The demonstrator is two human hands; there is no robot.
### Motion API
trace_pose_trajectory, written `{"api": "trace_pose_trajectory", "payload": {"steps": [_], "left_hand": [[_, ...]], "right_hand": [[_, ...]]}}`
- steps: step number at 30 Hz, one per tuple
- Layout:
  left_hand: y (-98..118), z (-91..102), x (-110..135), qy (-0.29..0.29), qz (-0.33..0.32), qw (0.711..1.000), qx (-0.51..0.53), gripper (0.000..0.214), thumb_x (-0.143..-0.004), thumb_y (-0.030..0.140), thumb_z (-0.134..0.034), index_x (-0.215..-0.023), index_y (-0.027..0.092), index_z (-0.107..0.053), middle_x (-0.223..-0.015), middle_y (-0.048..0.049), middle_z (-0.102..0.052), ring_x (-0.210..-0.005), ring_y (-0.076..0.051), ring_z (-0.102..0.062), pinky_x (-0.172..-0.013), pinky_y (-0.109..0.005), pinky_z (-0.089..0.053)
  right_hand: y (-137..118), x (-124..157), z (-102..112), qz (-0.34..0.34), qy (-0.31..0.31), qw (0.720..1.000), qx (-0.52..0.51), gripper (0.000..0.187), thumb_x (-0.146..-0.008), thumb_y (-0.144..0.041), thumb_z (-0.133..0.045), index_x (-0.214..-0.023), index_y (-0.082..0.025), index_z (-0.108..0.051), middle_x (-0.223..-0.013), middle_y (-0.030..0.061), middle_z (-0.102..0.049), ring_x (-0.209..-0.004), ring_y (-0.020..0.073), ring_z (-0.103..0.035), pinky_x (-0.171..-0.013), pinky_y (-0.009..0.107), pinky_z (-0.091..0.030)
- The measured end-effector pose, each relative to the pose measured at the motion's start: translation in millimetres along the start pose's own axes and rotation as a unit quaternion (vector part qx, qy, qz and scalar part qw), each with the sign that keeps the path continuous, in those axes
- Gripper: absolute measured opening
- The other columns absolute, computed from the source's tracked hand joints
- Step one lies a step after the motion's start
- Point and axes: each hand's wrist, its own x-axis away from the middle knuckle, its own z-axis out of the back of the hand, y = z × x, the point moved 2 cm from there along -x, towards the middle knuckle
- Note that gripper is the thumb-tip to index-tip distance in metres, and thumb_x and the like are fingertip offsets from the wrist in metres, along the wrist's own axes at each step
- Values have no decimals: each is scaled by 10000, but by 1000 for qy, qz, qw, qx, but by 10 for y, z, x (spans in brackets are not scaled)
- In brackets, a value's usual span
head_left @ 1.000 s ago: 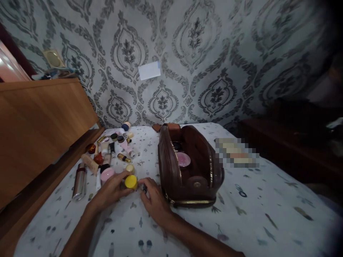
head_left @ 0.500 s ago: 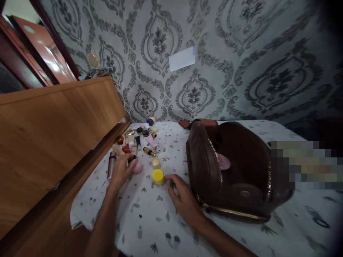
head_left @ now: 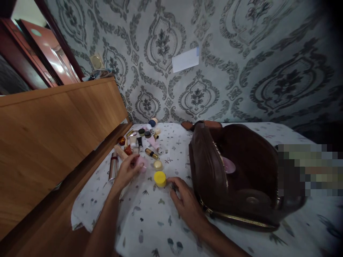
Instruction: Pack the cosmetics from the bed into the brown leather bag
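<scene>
Up front in the head view, the left hand [head_left: 128, 172] curls its fingers around a pink jar [head_left: 141, 164] on the patterned sheet [head_left: 150, 217]. Just beyond that grip lies a scatter of small tubes and bottles [head_left: 139, 141], and to its left a silver canister [head_left: 113, 166] lies beside the wooden board [head_left: 53, 132]. Between the two hands stands a yellow jar [head_left: 160, 179], with a smaller cream jar [head_left: 157, 164] just behind it. The right hand [head_left: 187, 203] rests on the sheet close to the yellow jar, its fingertips pinched on a small dark thing [head_left: 173, 186] too small to make out. Just right of that hand sits an open brown bag [head_left: 241, 175] with a pink item [head_left: 229, 165] inside.
</scene>
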Motion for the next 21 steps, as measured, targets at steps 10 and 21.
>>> {"api": "trace_pose_trajectory", "payload": {"steps": [10,21], "left_hand": [[15,-184,18,-6,158,907,391,512,-641,516,-821,-964,130,-722,-830,-52,-695,-675,-126,-611,-583,-196,-508],[164,-167,55,-63,116,890,437,491,-697,395,-822,-1112,167,-695,-1066,-88,-680,-861,-166,-636,-686,-208,-526]], "right_hand": [[3,19,5,16,16,1000,5,268,-854,-217,-415,-1054,-193,-592,-1045,86,-671,-974,231,-634,-818,362,-519],[-24,32,13,19,27,999,6,276,-882,-234,-440,-1116,-185,-579,-1100,99,-669,-1012,242,-633,-876,393,-522]]}}
